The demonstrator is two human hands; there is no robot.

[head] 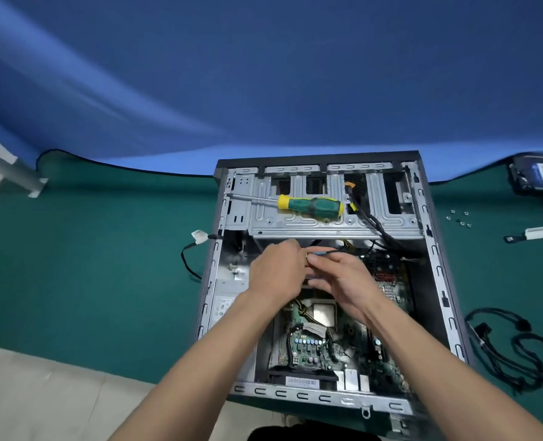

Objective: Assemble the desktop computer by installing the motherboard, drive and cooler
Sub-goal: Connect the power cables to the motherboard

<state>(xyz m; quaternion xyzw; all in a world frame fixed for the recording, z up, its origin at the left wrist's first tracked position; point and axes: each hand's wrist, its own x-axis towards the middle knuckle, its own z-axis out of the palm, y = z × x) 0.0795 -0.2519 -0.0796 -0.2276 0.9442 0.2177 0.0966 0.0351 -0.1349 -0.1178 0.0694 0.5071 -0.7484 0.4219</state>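
Item 1. Loose white connector (pixel 199 236) on a black lead, at 9 o'clock of the computer case (pixel 435 249), lying on the green mat (pixel 104 265).

Item 2. Left hand (pixel 276 272), inside the case near its centre. Fingers curled downward over the far edge of the motherboard (pixel 314 342); what they hold is hidden, so the grasp cannot be told for certain.

Item 3. Screwdriver (pixel 310 206), green and yellow handle, lying across the drive cage (pixel 327 224) at 12 o'clock of the hands. Untouched.

Item 4. Right hand (pixel 343 278), touching the left. Thumb and forefinger pinch a small plug on a thin black cable (pixel 330 251).

Item 5. Motherboard, seated flat in the case floor, at 6 o'clock of the hands. Bare processor (pixel 322 313) showing, no cooler on it.

Item 6. Screws (pixel 459 219), small cluster on the mat at 3 o'clock of the drive cage.

Item 7. Drive (pixel 541 175), outside the case at 2 o'clock, on the mat.

Item 8. Black cable bundle (pixel 518 351), at 4 o'clock of the case.

Step in hand, by judgement: cabling the board, a plug being fitted to a header by its far edge. The next move calls for aligning the plug squarely and pressing gently; drive and cooler remain to fit.
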